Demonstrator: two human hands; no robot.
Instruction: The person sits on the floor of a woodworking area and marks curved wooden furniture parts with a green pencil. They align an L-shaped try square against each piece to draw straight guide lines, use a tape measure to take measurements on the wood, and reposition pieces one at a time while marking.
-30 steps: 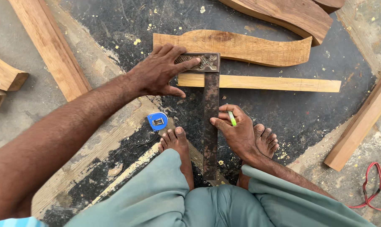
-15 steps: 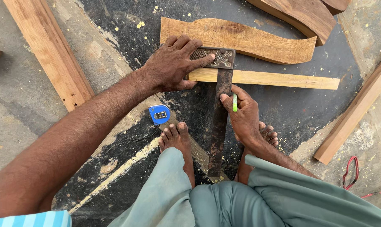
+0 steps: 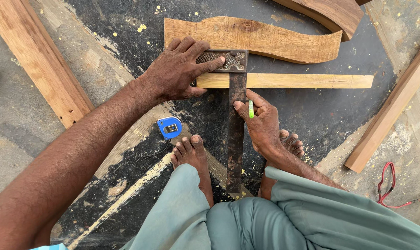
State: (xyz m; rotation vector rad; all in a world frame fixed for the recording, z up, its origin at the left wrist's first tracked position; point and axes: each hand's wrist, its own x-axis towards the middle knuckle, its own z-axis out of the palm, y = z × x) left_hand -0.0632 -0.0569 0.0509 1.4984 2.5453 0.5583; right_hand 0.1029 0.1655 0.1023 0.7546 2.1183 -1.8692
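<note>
Carpentry workshop: cut planks (image 3: 251, 38), try square (image 3: 236, 115), sawdust.

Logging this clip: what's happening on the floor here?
A person squats on the dark floor. The left hand presses a try square by its stock against a thin pale wood strip. The right hand holds a green pencil beside the blade. A blue tape measure lies near the left foot.

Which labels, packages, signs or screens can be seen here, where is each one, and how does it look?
Label on the tape measure: floor between left forearm and left foot; small pale rectangle on a round blue case.
No packages, signs or screens show.
</note>
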